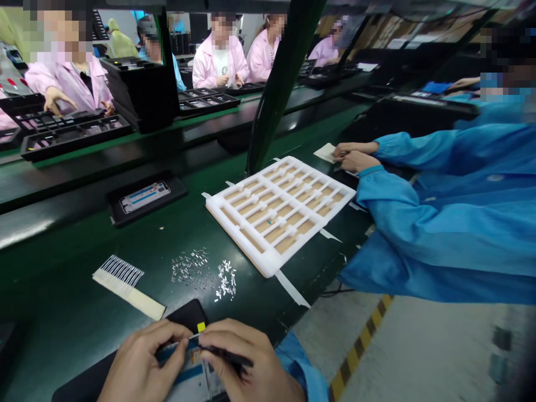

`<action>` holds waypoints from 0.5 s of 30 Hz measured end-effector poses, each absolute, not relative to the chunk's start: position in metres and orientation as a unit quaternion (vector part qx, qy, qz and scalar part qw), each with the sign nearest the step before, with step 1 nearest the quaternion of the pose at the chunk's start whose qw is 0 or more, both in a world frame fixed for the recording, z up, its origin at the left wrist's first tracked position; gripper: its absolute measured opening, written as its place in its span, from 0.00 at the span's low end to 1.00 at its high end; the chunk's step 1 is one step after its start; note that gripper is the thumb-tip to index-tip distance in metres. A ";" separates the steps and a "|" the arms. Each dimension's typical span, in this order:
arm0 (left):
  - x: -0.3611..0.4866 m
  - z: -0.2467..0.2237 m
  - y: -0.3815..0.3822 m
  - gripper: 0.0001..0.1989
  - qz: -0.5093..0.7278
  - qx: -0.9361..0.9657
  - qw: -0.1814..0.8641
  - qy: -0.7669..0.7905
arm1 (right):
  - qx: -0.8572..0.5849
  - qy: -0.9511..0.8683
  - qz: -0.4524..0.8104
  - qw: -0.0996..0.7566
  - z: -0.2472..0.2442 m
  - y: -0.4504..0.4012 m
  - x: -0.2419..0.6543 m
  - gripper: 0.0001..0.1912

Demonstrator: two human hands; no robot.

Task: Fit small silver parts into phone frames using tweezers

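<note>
At the bottom of the head view, my left hand (146, 357) bends over a phone frame (190, 385) with its thumb and forefinger pinched together. What sits in that pinch is too small to make out. My right hand (251, 357) grips dark tweezers (230, 355), their tip near the left fingertips at the frame's upper edge. The frame shows grey metal, a blue strip and an orange patch; both hands hide much of it. Beneath it lies a black tray (92, 377). A small yellow tab (201, 327) shows just beyond my right fingers.
Ahead lie a cream card with thin strips (129, 296) and scattered small pieces (192, 268). A white foam grid (272, 262) is taped to the green table. Another phone frame (144, 196) rests in a black tray. A co-worker's blue sleeves (402, 190) reach in from the right.
</note>
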State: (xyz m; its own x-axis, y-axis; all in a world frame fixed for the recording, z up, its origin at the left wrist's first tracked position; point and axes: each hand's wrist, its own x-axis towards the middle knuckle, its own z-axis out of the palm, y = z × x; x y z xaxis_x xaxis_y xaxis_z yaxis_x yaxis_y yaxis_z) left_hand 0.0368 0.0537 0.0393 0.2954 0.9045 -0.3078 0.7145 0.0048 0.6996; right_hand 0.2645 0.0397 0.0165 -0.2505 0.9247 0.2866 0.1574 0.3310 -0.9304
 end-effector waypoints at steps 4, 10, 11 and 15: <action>0.039 0.040 0.052 0.14 0.133 0.689 0.392 0.594 | -0.384 -0.703 0.379 0.463 0.014 0.037 0.264 0.11; 0.036 0.041 0.053 0.15 0.110 0.714 0.392 0.569 | -0.368 -0.709 0.375 0.470 0.011 0.038 0.262 0.13; 0.036 0.041 0.054 0.14 0.107 0.715 0.391 0.570 | -0.365 -0.711 0.371 0.473 0.011 0.038 0.262 0.13; 0.035 0.039 0.054 0.14 0.102 0.712 0.391 0.574 | -0.351 -0.707 0.363 0.495 0.014 0.038 0.262 0.14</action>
